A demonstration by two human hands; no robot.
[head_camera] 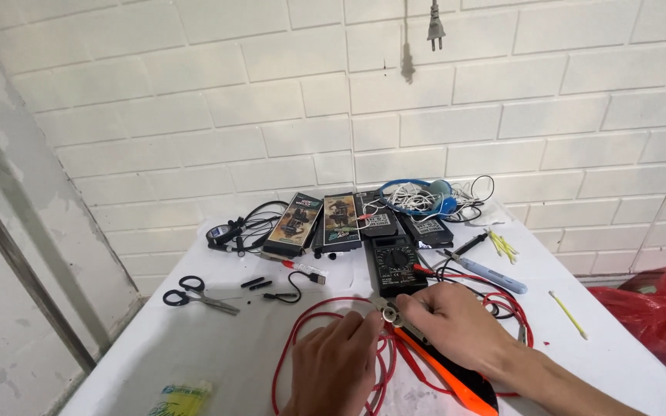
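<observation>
Fingertips of our left hand (333, 358) and right hand (456, 320) pinch a small silvery metal fitting (389, 311) over looping glossy red wire (302, 331) on the white bench (217, 347), both grips closed tightly.

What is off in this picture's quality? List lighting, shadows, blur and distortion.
Head view: light is even and soft, with no glare on the white table; the plug throws a faint shadow on the brick wall; wide-angle bending curves the wall's lines near the edges; the left hand and right hand are slightly soft, while the black multimeter stays sharp.
</observation>
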